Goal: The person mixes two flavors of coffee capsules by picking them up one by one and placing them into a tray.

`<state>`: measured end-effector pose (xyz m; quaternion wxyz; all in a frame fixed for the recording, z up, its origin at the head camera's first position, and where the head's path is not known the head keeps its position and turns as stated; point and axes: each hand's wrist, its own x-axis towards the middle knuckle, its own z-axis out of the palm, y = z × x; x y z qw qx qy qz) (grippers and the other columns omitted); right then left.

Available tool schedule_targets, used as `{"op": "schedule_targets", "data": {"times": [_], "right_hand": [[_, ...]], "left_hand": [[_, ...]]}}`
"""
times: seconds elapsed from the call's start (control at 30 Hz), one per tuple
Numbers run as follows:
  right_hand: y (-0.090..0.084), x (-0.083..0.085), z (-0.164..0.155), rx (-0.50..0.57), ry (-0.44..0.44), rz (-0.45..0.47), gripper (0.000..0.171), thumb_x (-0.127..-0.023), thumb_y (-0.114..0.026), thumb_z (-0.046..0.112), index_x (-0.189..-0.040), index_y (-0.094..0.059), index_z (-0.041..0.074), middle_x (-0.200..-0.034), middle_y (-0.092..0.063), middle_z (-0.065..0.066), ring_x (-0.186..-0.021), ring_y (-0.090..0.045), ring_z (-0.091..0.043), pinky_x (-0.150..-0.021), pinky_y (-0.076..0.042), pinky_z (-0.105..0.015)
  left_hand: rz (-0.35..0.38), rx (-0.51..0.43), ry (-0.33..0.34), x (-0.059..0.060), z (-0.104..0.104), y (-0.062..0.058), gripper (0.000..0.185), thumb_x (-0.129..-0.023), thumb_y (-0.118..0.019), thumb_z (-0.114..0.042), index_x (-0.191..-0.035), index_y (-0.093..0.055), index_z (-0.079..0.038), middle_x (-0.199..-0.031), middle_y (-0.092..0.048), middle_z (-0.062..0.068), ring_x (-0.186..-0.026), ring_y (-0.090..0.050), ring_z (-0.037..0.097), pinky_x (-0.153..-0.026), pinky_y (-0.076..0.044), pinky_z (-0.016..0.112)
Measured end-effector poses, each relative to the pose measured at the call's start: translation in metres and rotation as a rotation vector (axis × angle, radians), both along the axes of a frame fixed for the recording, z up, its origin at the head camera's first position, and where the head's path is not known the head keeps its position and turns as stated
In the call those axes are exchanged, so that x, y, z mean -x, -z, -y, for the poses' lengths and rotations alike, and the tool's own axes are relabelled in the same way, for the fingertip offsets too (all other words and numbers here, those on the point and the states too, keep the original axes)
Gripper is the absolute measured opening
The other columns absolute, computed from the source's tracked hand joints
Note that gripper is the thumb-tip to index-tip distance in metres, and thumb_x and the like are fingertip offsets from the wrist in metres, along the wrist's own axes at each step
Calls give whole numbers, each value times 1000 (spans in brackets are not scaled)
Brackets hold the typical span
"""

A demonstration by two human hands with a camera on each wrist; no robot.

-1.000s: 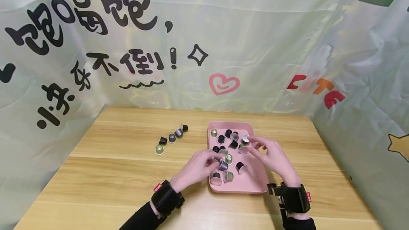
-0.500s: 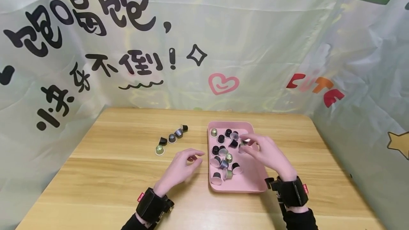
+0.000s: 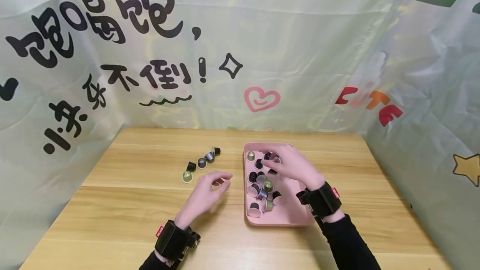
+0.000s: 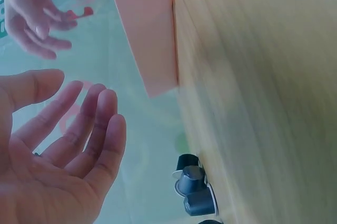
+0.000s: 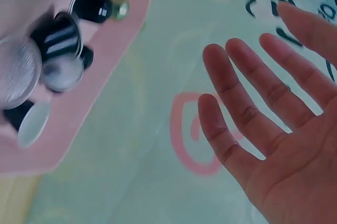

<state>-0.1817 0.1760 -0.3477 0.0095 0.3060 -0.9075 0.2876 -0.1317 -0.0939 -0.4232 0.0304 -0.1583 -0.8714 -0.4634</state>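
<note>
Several coffee capsules, black, green and grey-blue, lie in a pink tray (image 3: 292, 211), among them a green capsule (image 3: 268, 186) and a black capsule (image 5: 55, 34). Above the tray's far part hovers my right hand (image 3: 294, 166), hiding some capsules. Its fingers look spread and hold nothing in the right wrist view. My left hand (image 3: 206, 193) hangs over the table left of the tray, fingers relaxed, with nothing in them. A line of more capsules sits beyond it, from a green capsule (image 3: 187, 176) to a black capsule (image 3: 216, 151).
The wooden table (image 3: 131, 203) extends around the tray. A printed cloth (image 3: 217, 107) hangs behind it and along the sides. In the left wrist view the tray's side wall (image 4: 145, 29) rises from the table.
My left hand has left the capsules in the tray and drawn back leftward over the table. My right hand has moved left from the tray's right side and no longer touches the capsules there.
</note>
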Motion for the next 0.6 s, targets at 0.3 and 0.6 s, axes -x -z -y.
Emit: {"op": "schedule_targets", "data": {"times": [0.3, 0.6], "right_hand": [[4, 43, 43, -108, -116, 69, 32, -99, -61, 15, -129, -65, 6, -114, -74, -10, -98, -70, -20, -84, -58, -31], [21, 77, 84, -255, -113, 77, 33, -98, -63, 15, -130, -65, 5, -118, -72, -14, -100, -71, -24, -87, -57, -34]], "left_hand": [[12, 3, -7, 3, 8, 0, 23, -96, -66, -14, -116, -73, -7, -109, -77, 8, -94, -72, 18, -87, -60, 35], [45, -57, -45, 8, 25, -5, 20, -97, -64, -13, -112, -74, -5, -100, -79, 8, -93, -75, 29, -78, -60, 23]]}}
